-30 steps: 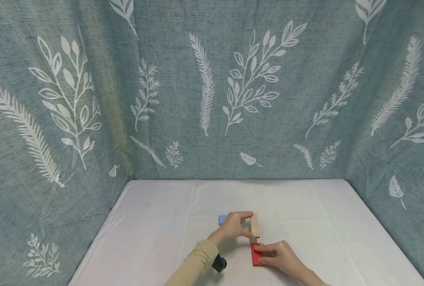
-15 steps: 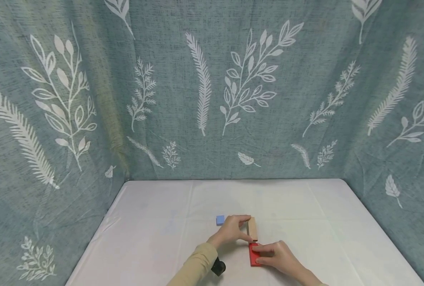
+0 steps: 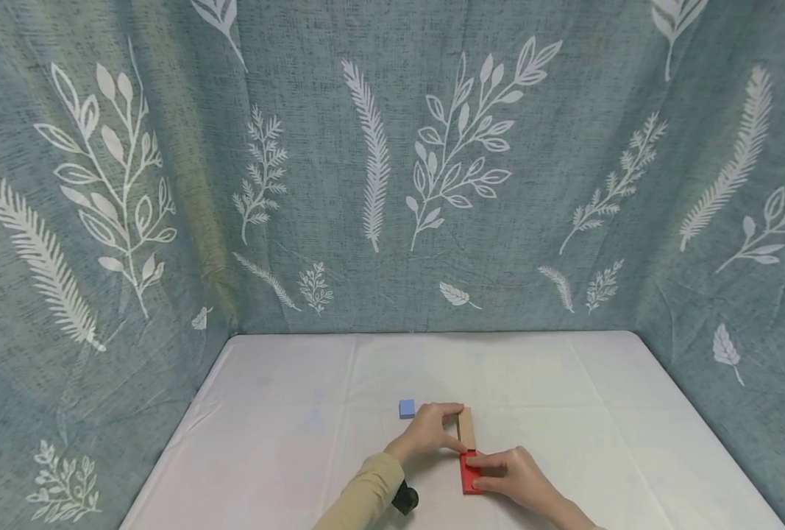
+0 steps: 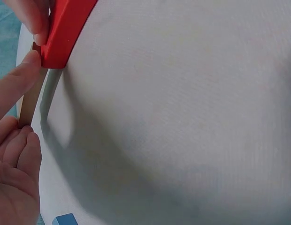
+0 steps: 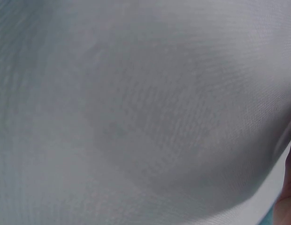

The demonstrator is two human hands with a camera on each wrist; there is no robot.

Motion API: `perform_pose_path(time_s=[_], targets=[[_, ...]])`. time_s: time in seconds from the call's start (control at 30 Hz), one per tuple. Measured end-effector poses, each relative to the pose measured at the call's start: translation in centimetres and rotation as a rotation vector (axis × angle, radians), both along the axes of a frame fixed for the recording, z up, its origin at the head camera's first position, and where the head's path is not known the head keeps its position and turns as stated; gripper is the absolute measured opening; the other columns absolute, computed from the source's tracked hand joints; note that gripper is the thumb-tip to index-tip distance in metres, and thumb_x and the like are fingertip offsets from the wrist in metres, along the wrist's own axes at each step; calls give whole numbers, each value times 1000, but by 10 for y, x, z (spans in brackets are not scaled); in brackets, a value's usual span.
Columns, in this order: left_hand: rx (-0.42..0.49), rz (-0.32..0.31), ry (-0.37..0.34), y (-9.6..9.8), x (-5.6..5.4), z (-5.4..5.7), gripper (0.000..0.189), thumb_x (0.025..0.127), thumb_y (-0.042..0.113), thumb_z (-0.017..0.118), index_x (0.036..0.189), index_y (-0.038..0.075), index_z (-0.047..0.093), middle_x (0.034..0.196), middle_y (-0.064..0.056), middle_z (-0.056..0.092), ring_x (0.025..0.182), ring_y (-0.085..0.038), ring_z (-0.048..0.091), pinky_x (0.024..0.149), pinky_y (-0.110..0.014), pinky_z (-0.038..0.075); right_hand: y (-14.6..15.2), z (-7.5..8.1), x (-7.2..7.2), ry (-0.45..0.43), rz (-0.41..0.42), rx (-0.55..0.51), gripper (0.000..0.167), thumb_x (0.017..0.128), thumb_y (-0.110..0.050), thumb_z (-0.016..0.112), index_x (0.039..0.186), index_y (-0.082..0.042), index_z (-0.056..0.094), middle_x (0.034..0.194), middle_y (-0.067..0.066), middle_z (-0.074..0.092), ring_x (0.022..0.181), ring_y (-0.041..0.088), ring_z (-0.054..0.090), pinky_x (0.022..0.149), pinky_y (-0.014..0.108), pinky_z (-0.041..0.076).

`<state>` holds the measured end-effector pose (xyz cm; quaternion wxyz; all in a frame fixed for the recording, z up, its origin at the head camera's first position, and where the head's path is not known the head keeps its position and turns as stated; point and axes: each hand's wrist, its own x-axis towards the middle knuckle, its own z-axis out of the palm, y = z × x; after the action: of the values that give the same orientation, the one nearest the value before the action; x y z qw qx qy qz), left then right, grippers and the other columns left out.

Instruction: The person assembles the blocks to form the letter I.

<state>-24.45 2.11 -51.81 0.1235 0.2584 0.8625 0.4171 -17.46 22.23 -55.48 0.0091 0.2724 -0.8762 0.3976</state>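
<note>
A red block (image 3: 466, 475) lies on a white table (image 3: 564, 412), pinched by the right hand (image 3: 523, 477); the left hand (image 3: 428, 431) grips a wooden block (image 3: 467, 430) at its far end. Aligning seems under way, next needing even contact.

Two bars (image 3: 467, 429) (image 3: 469, 474), one blue cube (image 3: 407, 409)

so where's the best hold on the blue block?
Probably a pinch across two opposite sides of the blue block, coming from above and the left: its faces look flat, it rests squarely on the table with nothing beside it on the left, and the left grip crowds its right.
</note>
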Motion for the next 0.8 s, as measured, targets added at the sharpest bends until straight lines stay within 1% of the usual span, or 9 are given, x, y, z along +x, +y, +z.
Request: perform_pose_path(time_s=[0.2, 0.33, 0.47, 0.67, 0.8], targets=[[-39, 3, 30, 1, 1, -2, 66, 67, 13, 85, 126, -2, 59, 130, -13, 60, 123, -26, 56, 104, -32, 48, 0, -1, 0, 0, 1, 5, 35, 80, -35, 72, 105, -11, 74, 101, 2, 74, 101, 5, 64, 81, 14, 54], [-51, 9, 39, 1, 3, -2, 64, 67, 14, 85, 124, -2, 60, 129, -13, 61, 122, -27, 56, 104, -34, 48, 0, -1, 0, -20, 3, 1, 35, 80, -35, 72, 105, -10, 74, 102, 4, 73, 101, 4, 64, 80, 13, 54], [-58, 24, 17, 2, 4, -1, 63, 67, 13, 85, 123, -2, 61, 128, -13, 61, 121, -28, 57, 103, -36, 49, 0, 0, 1, -45, 3, -7, 36, 81, -35, 72, 106, -9, 73, 103, 5, 73, 101, 3, 63, 80, 13, 53], [-81, 28, -25, 3, 2, 4, 63, 67, 11, 84, 124, -2, 60, 129, -14, 61, 121, -28, 57, 102, -38, 49, -1, 1, 1, -75, -2, -9, 37, 81, -36, 72, 106, -9, 73, 104, 4, 73, 101, 3, 64, 80, 12, 53], [-99, 28, -39, 6, 2, 8, 63, 67, 10, 84, 124, -2, 60, 129, -13, 61, 122, -28, 56, 104, -38, 48, 0, 1, 0, -73, -5, -7, 37, 80, -36, 72, 106, -9, 73, 104, 4, 73, 101, 4, 64, 80, 12, 53]])
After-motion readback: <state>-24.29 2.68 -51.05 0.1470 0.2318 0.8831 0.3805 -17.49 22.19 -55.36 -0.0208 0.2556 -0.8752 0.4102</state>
